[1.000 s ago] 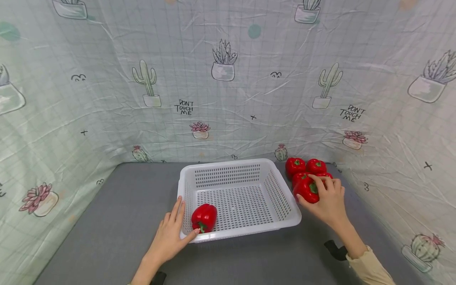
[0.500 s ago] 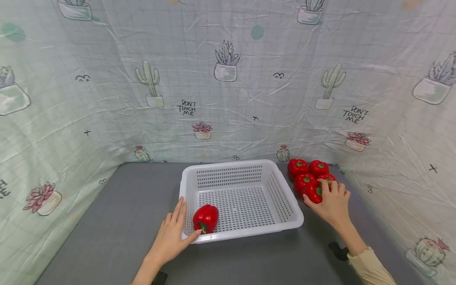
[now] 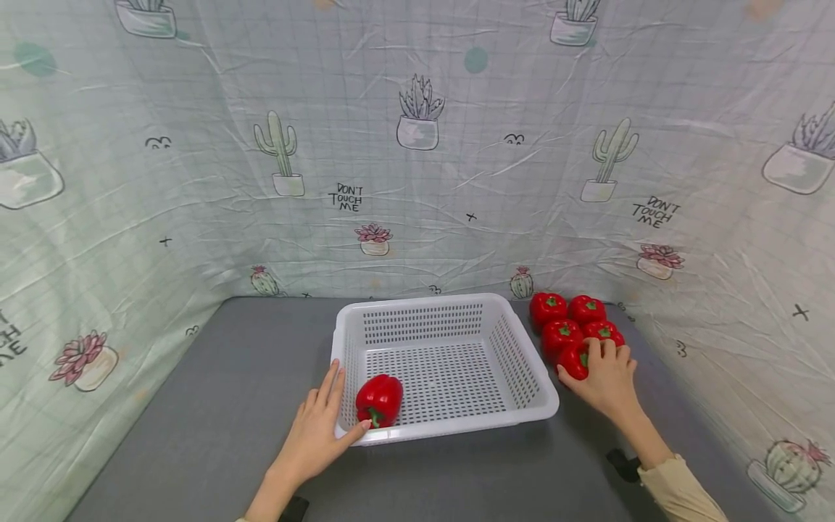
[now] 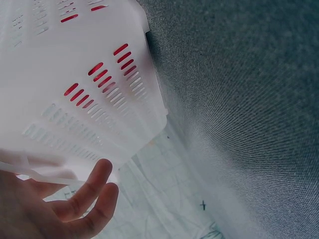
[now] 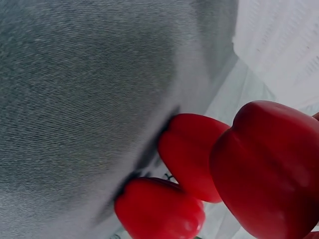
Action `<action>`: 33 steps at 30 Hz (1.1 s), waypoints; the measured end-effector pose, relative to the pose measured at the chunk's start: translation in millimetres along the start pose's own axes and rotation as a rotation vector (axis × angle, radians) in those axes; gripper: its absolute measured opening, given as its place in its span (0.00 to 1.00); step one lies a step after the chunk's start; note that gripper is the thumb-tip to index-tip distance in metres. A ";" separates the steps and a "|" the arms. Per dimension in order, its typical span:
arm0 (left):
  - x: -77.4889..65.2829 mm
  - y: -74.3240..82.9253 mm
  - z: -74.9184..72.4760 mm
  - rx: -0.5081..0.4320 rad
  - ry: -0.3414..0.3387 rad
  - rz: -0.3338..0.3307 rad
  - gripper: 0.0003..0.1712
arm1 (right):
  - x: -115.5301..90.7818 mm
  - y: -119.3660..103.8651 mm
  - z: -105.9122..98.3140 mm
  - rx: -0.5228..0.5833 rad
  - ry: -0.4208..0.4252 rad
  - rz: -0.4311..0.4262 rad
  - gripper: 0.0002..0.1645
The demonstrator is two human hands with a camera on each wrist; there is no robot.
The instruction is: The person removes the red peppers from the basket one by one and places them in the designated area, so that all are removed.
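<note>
A white perforated plastic basket stands on the grey table. One red bell pepper lies in its front left corner, stem toward the near wall. My left hand rests at that corner, fingers fairly straight along the left rim and thumb on the front rim. Right of the basket, my right hand holds another red bell pepper from above between thumb and fingers, partly covering it. Behind it sit several more red bell peppers, stems up. In the right wrist view the held pepper looms close.
A pale cloth printed with cacti hangs behind and at both sides of the table. Bare table surface shows left of the basket and in front of it. A dark band shows by the right wrist.
My right hand has moved with its pepper slightly right and down, away from the basket's rim, uncovering more of the peppers behind. The left hand stays at the basket; the view shifts a little.
</note>
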State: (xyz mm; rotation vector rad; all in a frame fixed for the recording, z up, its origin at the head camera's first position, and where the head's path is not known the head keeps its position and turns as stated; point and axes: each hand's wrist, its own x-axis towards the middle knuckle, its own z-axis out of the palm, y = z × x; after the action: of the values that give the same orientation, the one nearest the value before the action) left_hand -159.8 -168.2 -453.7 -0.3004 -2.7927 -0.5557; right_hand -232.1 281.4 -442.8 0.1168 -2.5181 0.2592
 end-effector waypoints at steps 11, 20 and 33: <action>0.5 1.0 -0.5 0.002 -0.002 -0.001 0.53 | -2.3 2.1 10.8 -0.040 -0.060 -0.006 0.40; 0.6 0.3 0.5 0.010 0.002 -0.003 0.53 | -2.7 2.8 16.6 -0.059 -0.117 -0.003 0.40; -0.1 -0.5 1.5 0.003 0.004 -0.003 0.53 | -5.0 6.8 25.8 -0.073 -0.175 0.000 0.38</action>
State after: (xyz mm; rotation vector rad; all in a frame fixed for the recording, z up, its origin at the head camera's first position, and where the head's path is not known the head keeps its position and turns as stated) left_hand -160.2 -168.1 -455.3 -0.2936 -2.7905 -0.5520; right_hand -243.4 282.7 -467.4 0.1145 -2.6979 0.1625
